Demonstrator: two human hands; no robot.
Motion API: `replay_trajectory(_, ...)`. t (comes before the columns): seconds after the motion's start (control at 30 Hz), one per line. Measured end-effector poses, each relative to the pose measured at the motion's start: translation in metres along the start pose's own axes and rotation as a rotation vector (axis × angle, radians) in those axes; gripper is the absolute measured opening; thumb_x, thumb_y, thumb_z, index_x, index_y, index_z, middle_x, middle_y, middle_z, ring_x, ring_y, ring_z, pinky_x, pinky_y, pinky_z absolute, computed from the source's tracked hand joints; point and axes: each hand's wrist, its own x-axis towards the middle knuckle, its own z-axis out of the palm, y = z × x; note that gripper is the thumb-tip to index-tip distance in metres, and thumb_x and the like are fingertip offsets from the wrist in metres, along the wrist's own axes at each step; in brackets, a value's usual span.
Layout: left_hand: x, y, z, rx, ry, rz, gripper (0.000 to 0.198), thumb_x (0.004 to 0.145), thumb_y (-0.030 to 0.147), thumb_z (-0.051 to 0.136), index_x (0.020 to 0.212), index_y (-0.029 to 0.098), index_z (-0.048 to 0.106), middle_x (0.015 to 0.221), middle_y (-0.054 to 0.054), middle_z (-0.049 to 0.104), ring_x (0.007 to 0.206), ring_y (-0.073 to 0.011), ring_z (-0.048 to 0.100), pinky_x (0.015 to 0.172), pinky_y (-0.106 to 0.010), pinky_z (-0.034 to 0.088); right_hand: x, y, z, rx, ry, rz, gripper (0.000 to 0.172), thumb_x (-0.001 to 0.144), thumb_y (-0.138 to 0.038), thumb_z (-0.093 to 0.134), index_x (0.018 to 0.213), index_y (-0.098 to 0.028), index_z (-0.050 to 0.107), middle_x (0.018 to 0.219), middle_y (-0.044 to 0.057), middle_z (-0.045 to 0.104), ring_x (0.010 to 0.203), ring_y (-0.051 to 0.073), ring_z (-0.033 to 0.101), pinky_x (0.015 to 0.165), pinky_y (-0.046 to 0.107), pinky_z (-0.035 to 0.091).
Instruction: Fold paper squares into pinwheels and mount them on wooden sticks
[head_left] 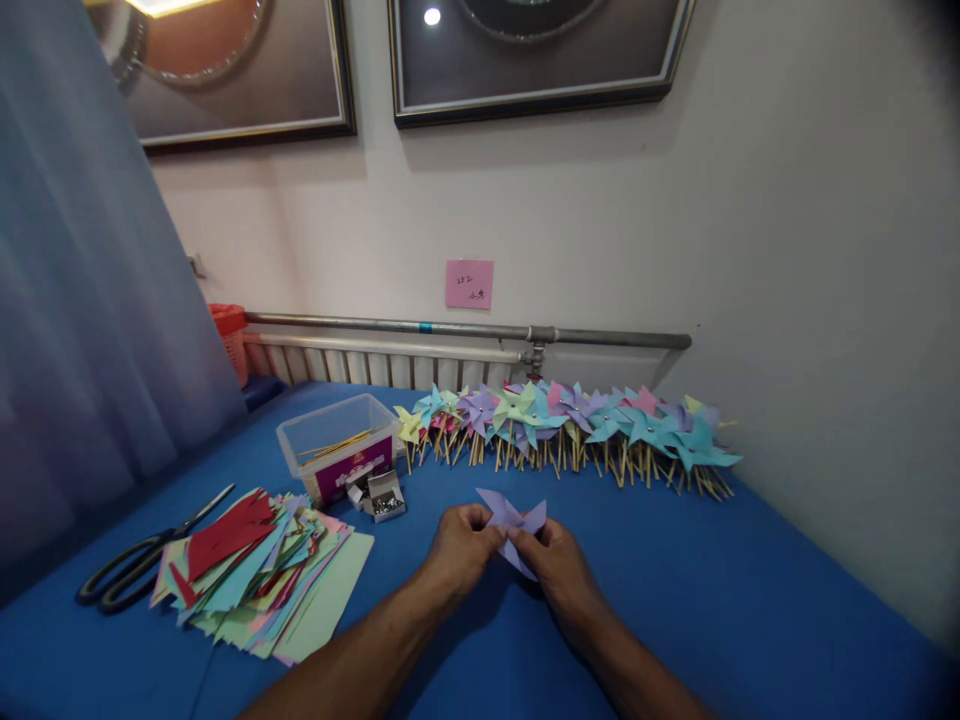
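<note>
A lavender paper pinwheel [517, 515] is held between both hands just above the blue table [465, 660]. My left hand [463, 543] pinches its left side, thumb toward the centre. On the other side, my right hand [556, 560] grips it with the thumb likewise near the middle. No stick shows on this pinwheel; whether a pin sits at its centre is hidden by the thumbs. Behind the hands, a long row of finished pinwheels [514, 405] on thin sticks lies along the back. A small open box of metal pins [388, 505] stands left of my left hand.
A clear plastic tub [296, 440] with thin sticks [334, 447] stands at back left. Nearer lie a pile of coloured paper [259, 570] and black-handled scissors [146, 555]. A pipe [360, 325] and radiator [375, 368] run along the wall; a curtain [97, 280] hangs left.
</note>
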Motion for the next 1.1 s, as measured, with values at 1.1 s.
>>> replay_trajectory(1.1,0.021,0.052,-0.121,1.557,0.146,-0.115,0.035,0.084,0.022,0.053,0.104,0.013,0.079,0.11,-0.024,0.075,0.106,-0.036,0.071,0.089,-0.043,0.053,0.005,0.007,-0.009,-0.024,0.043,-0.029,0.049,0.065,-0.06,0.076,0.087,-0.016,0.073,0.073,0.005,0.074,0.066,0.022,0.064,0.06,0.031,0.047)
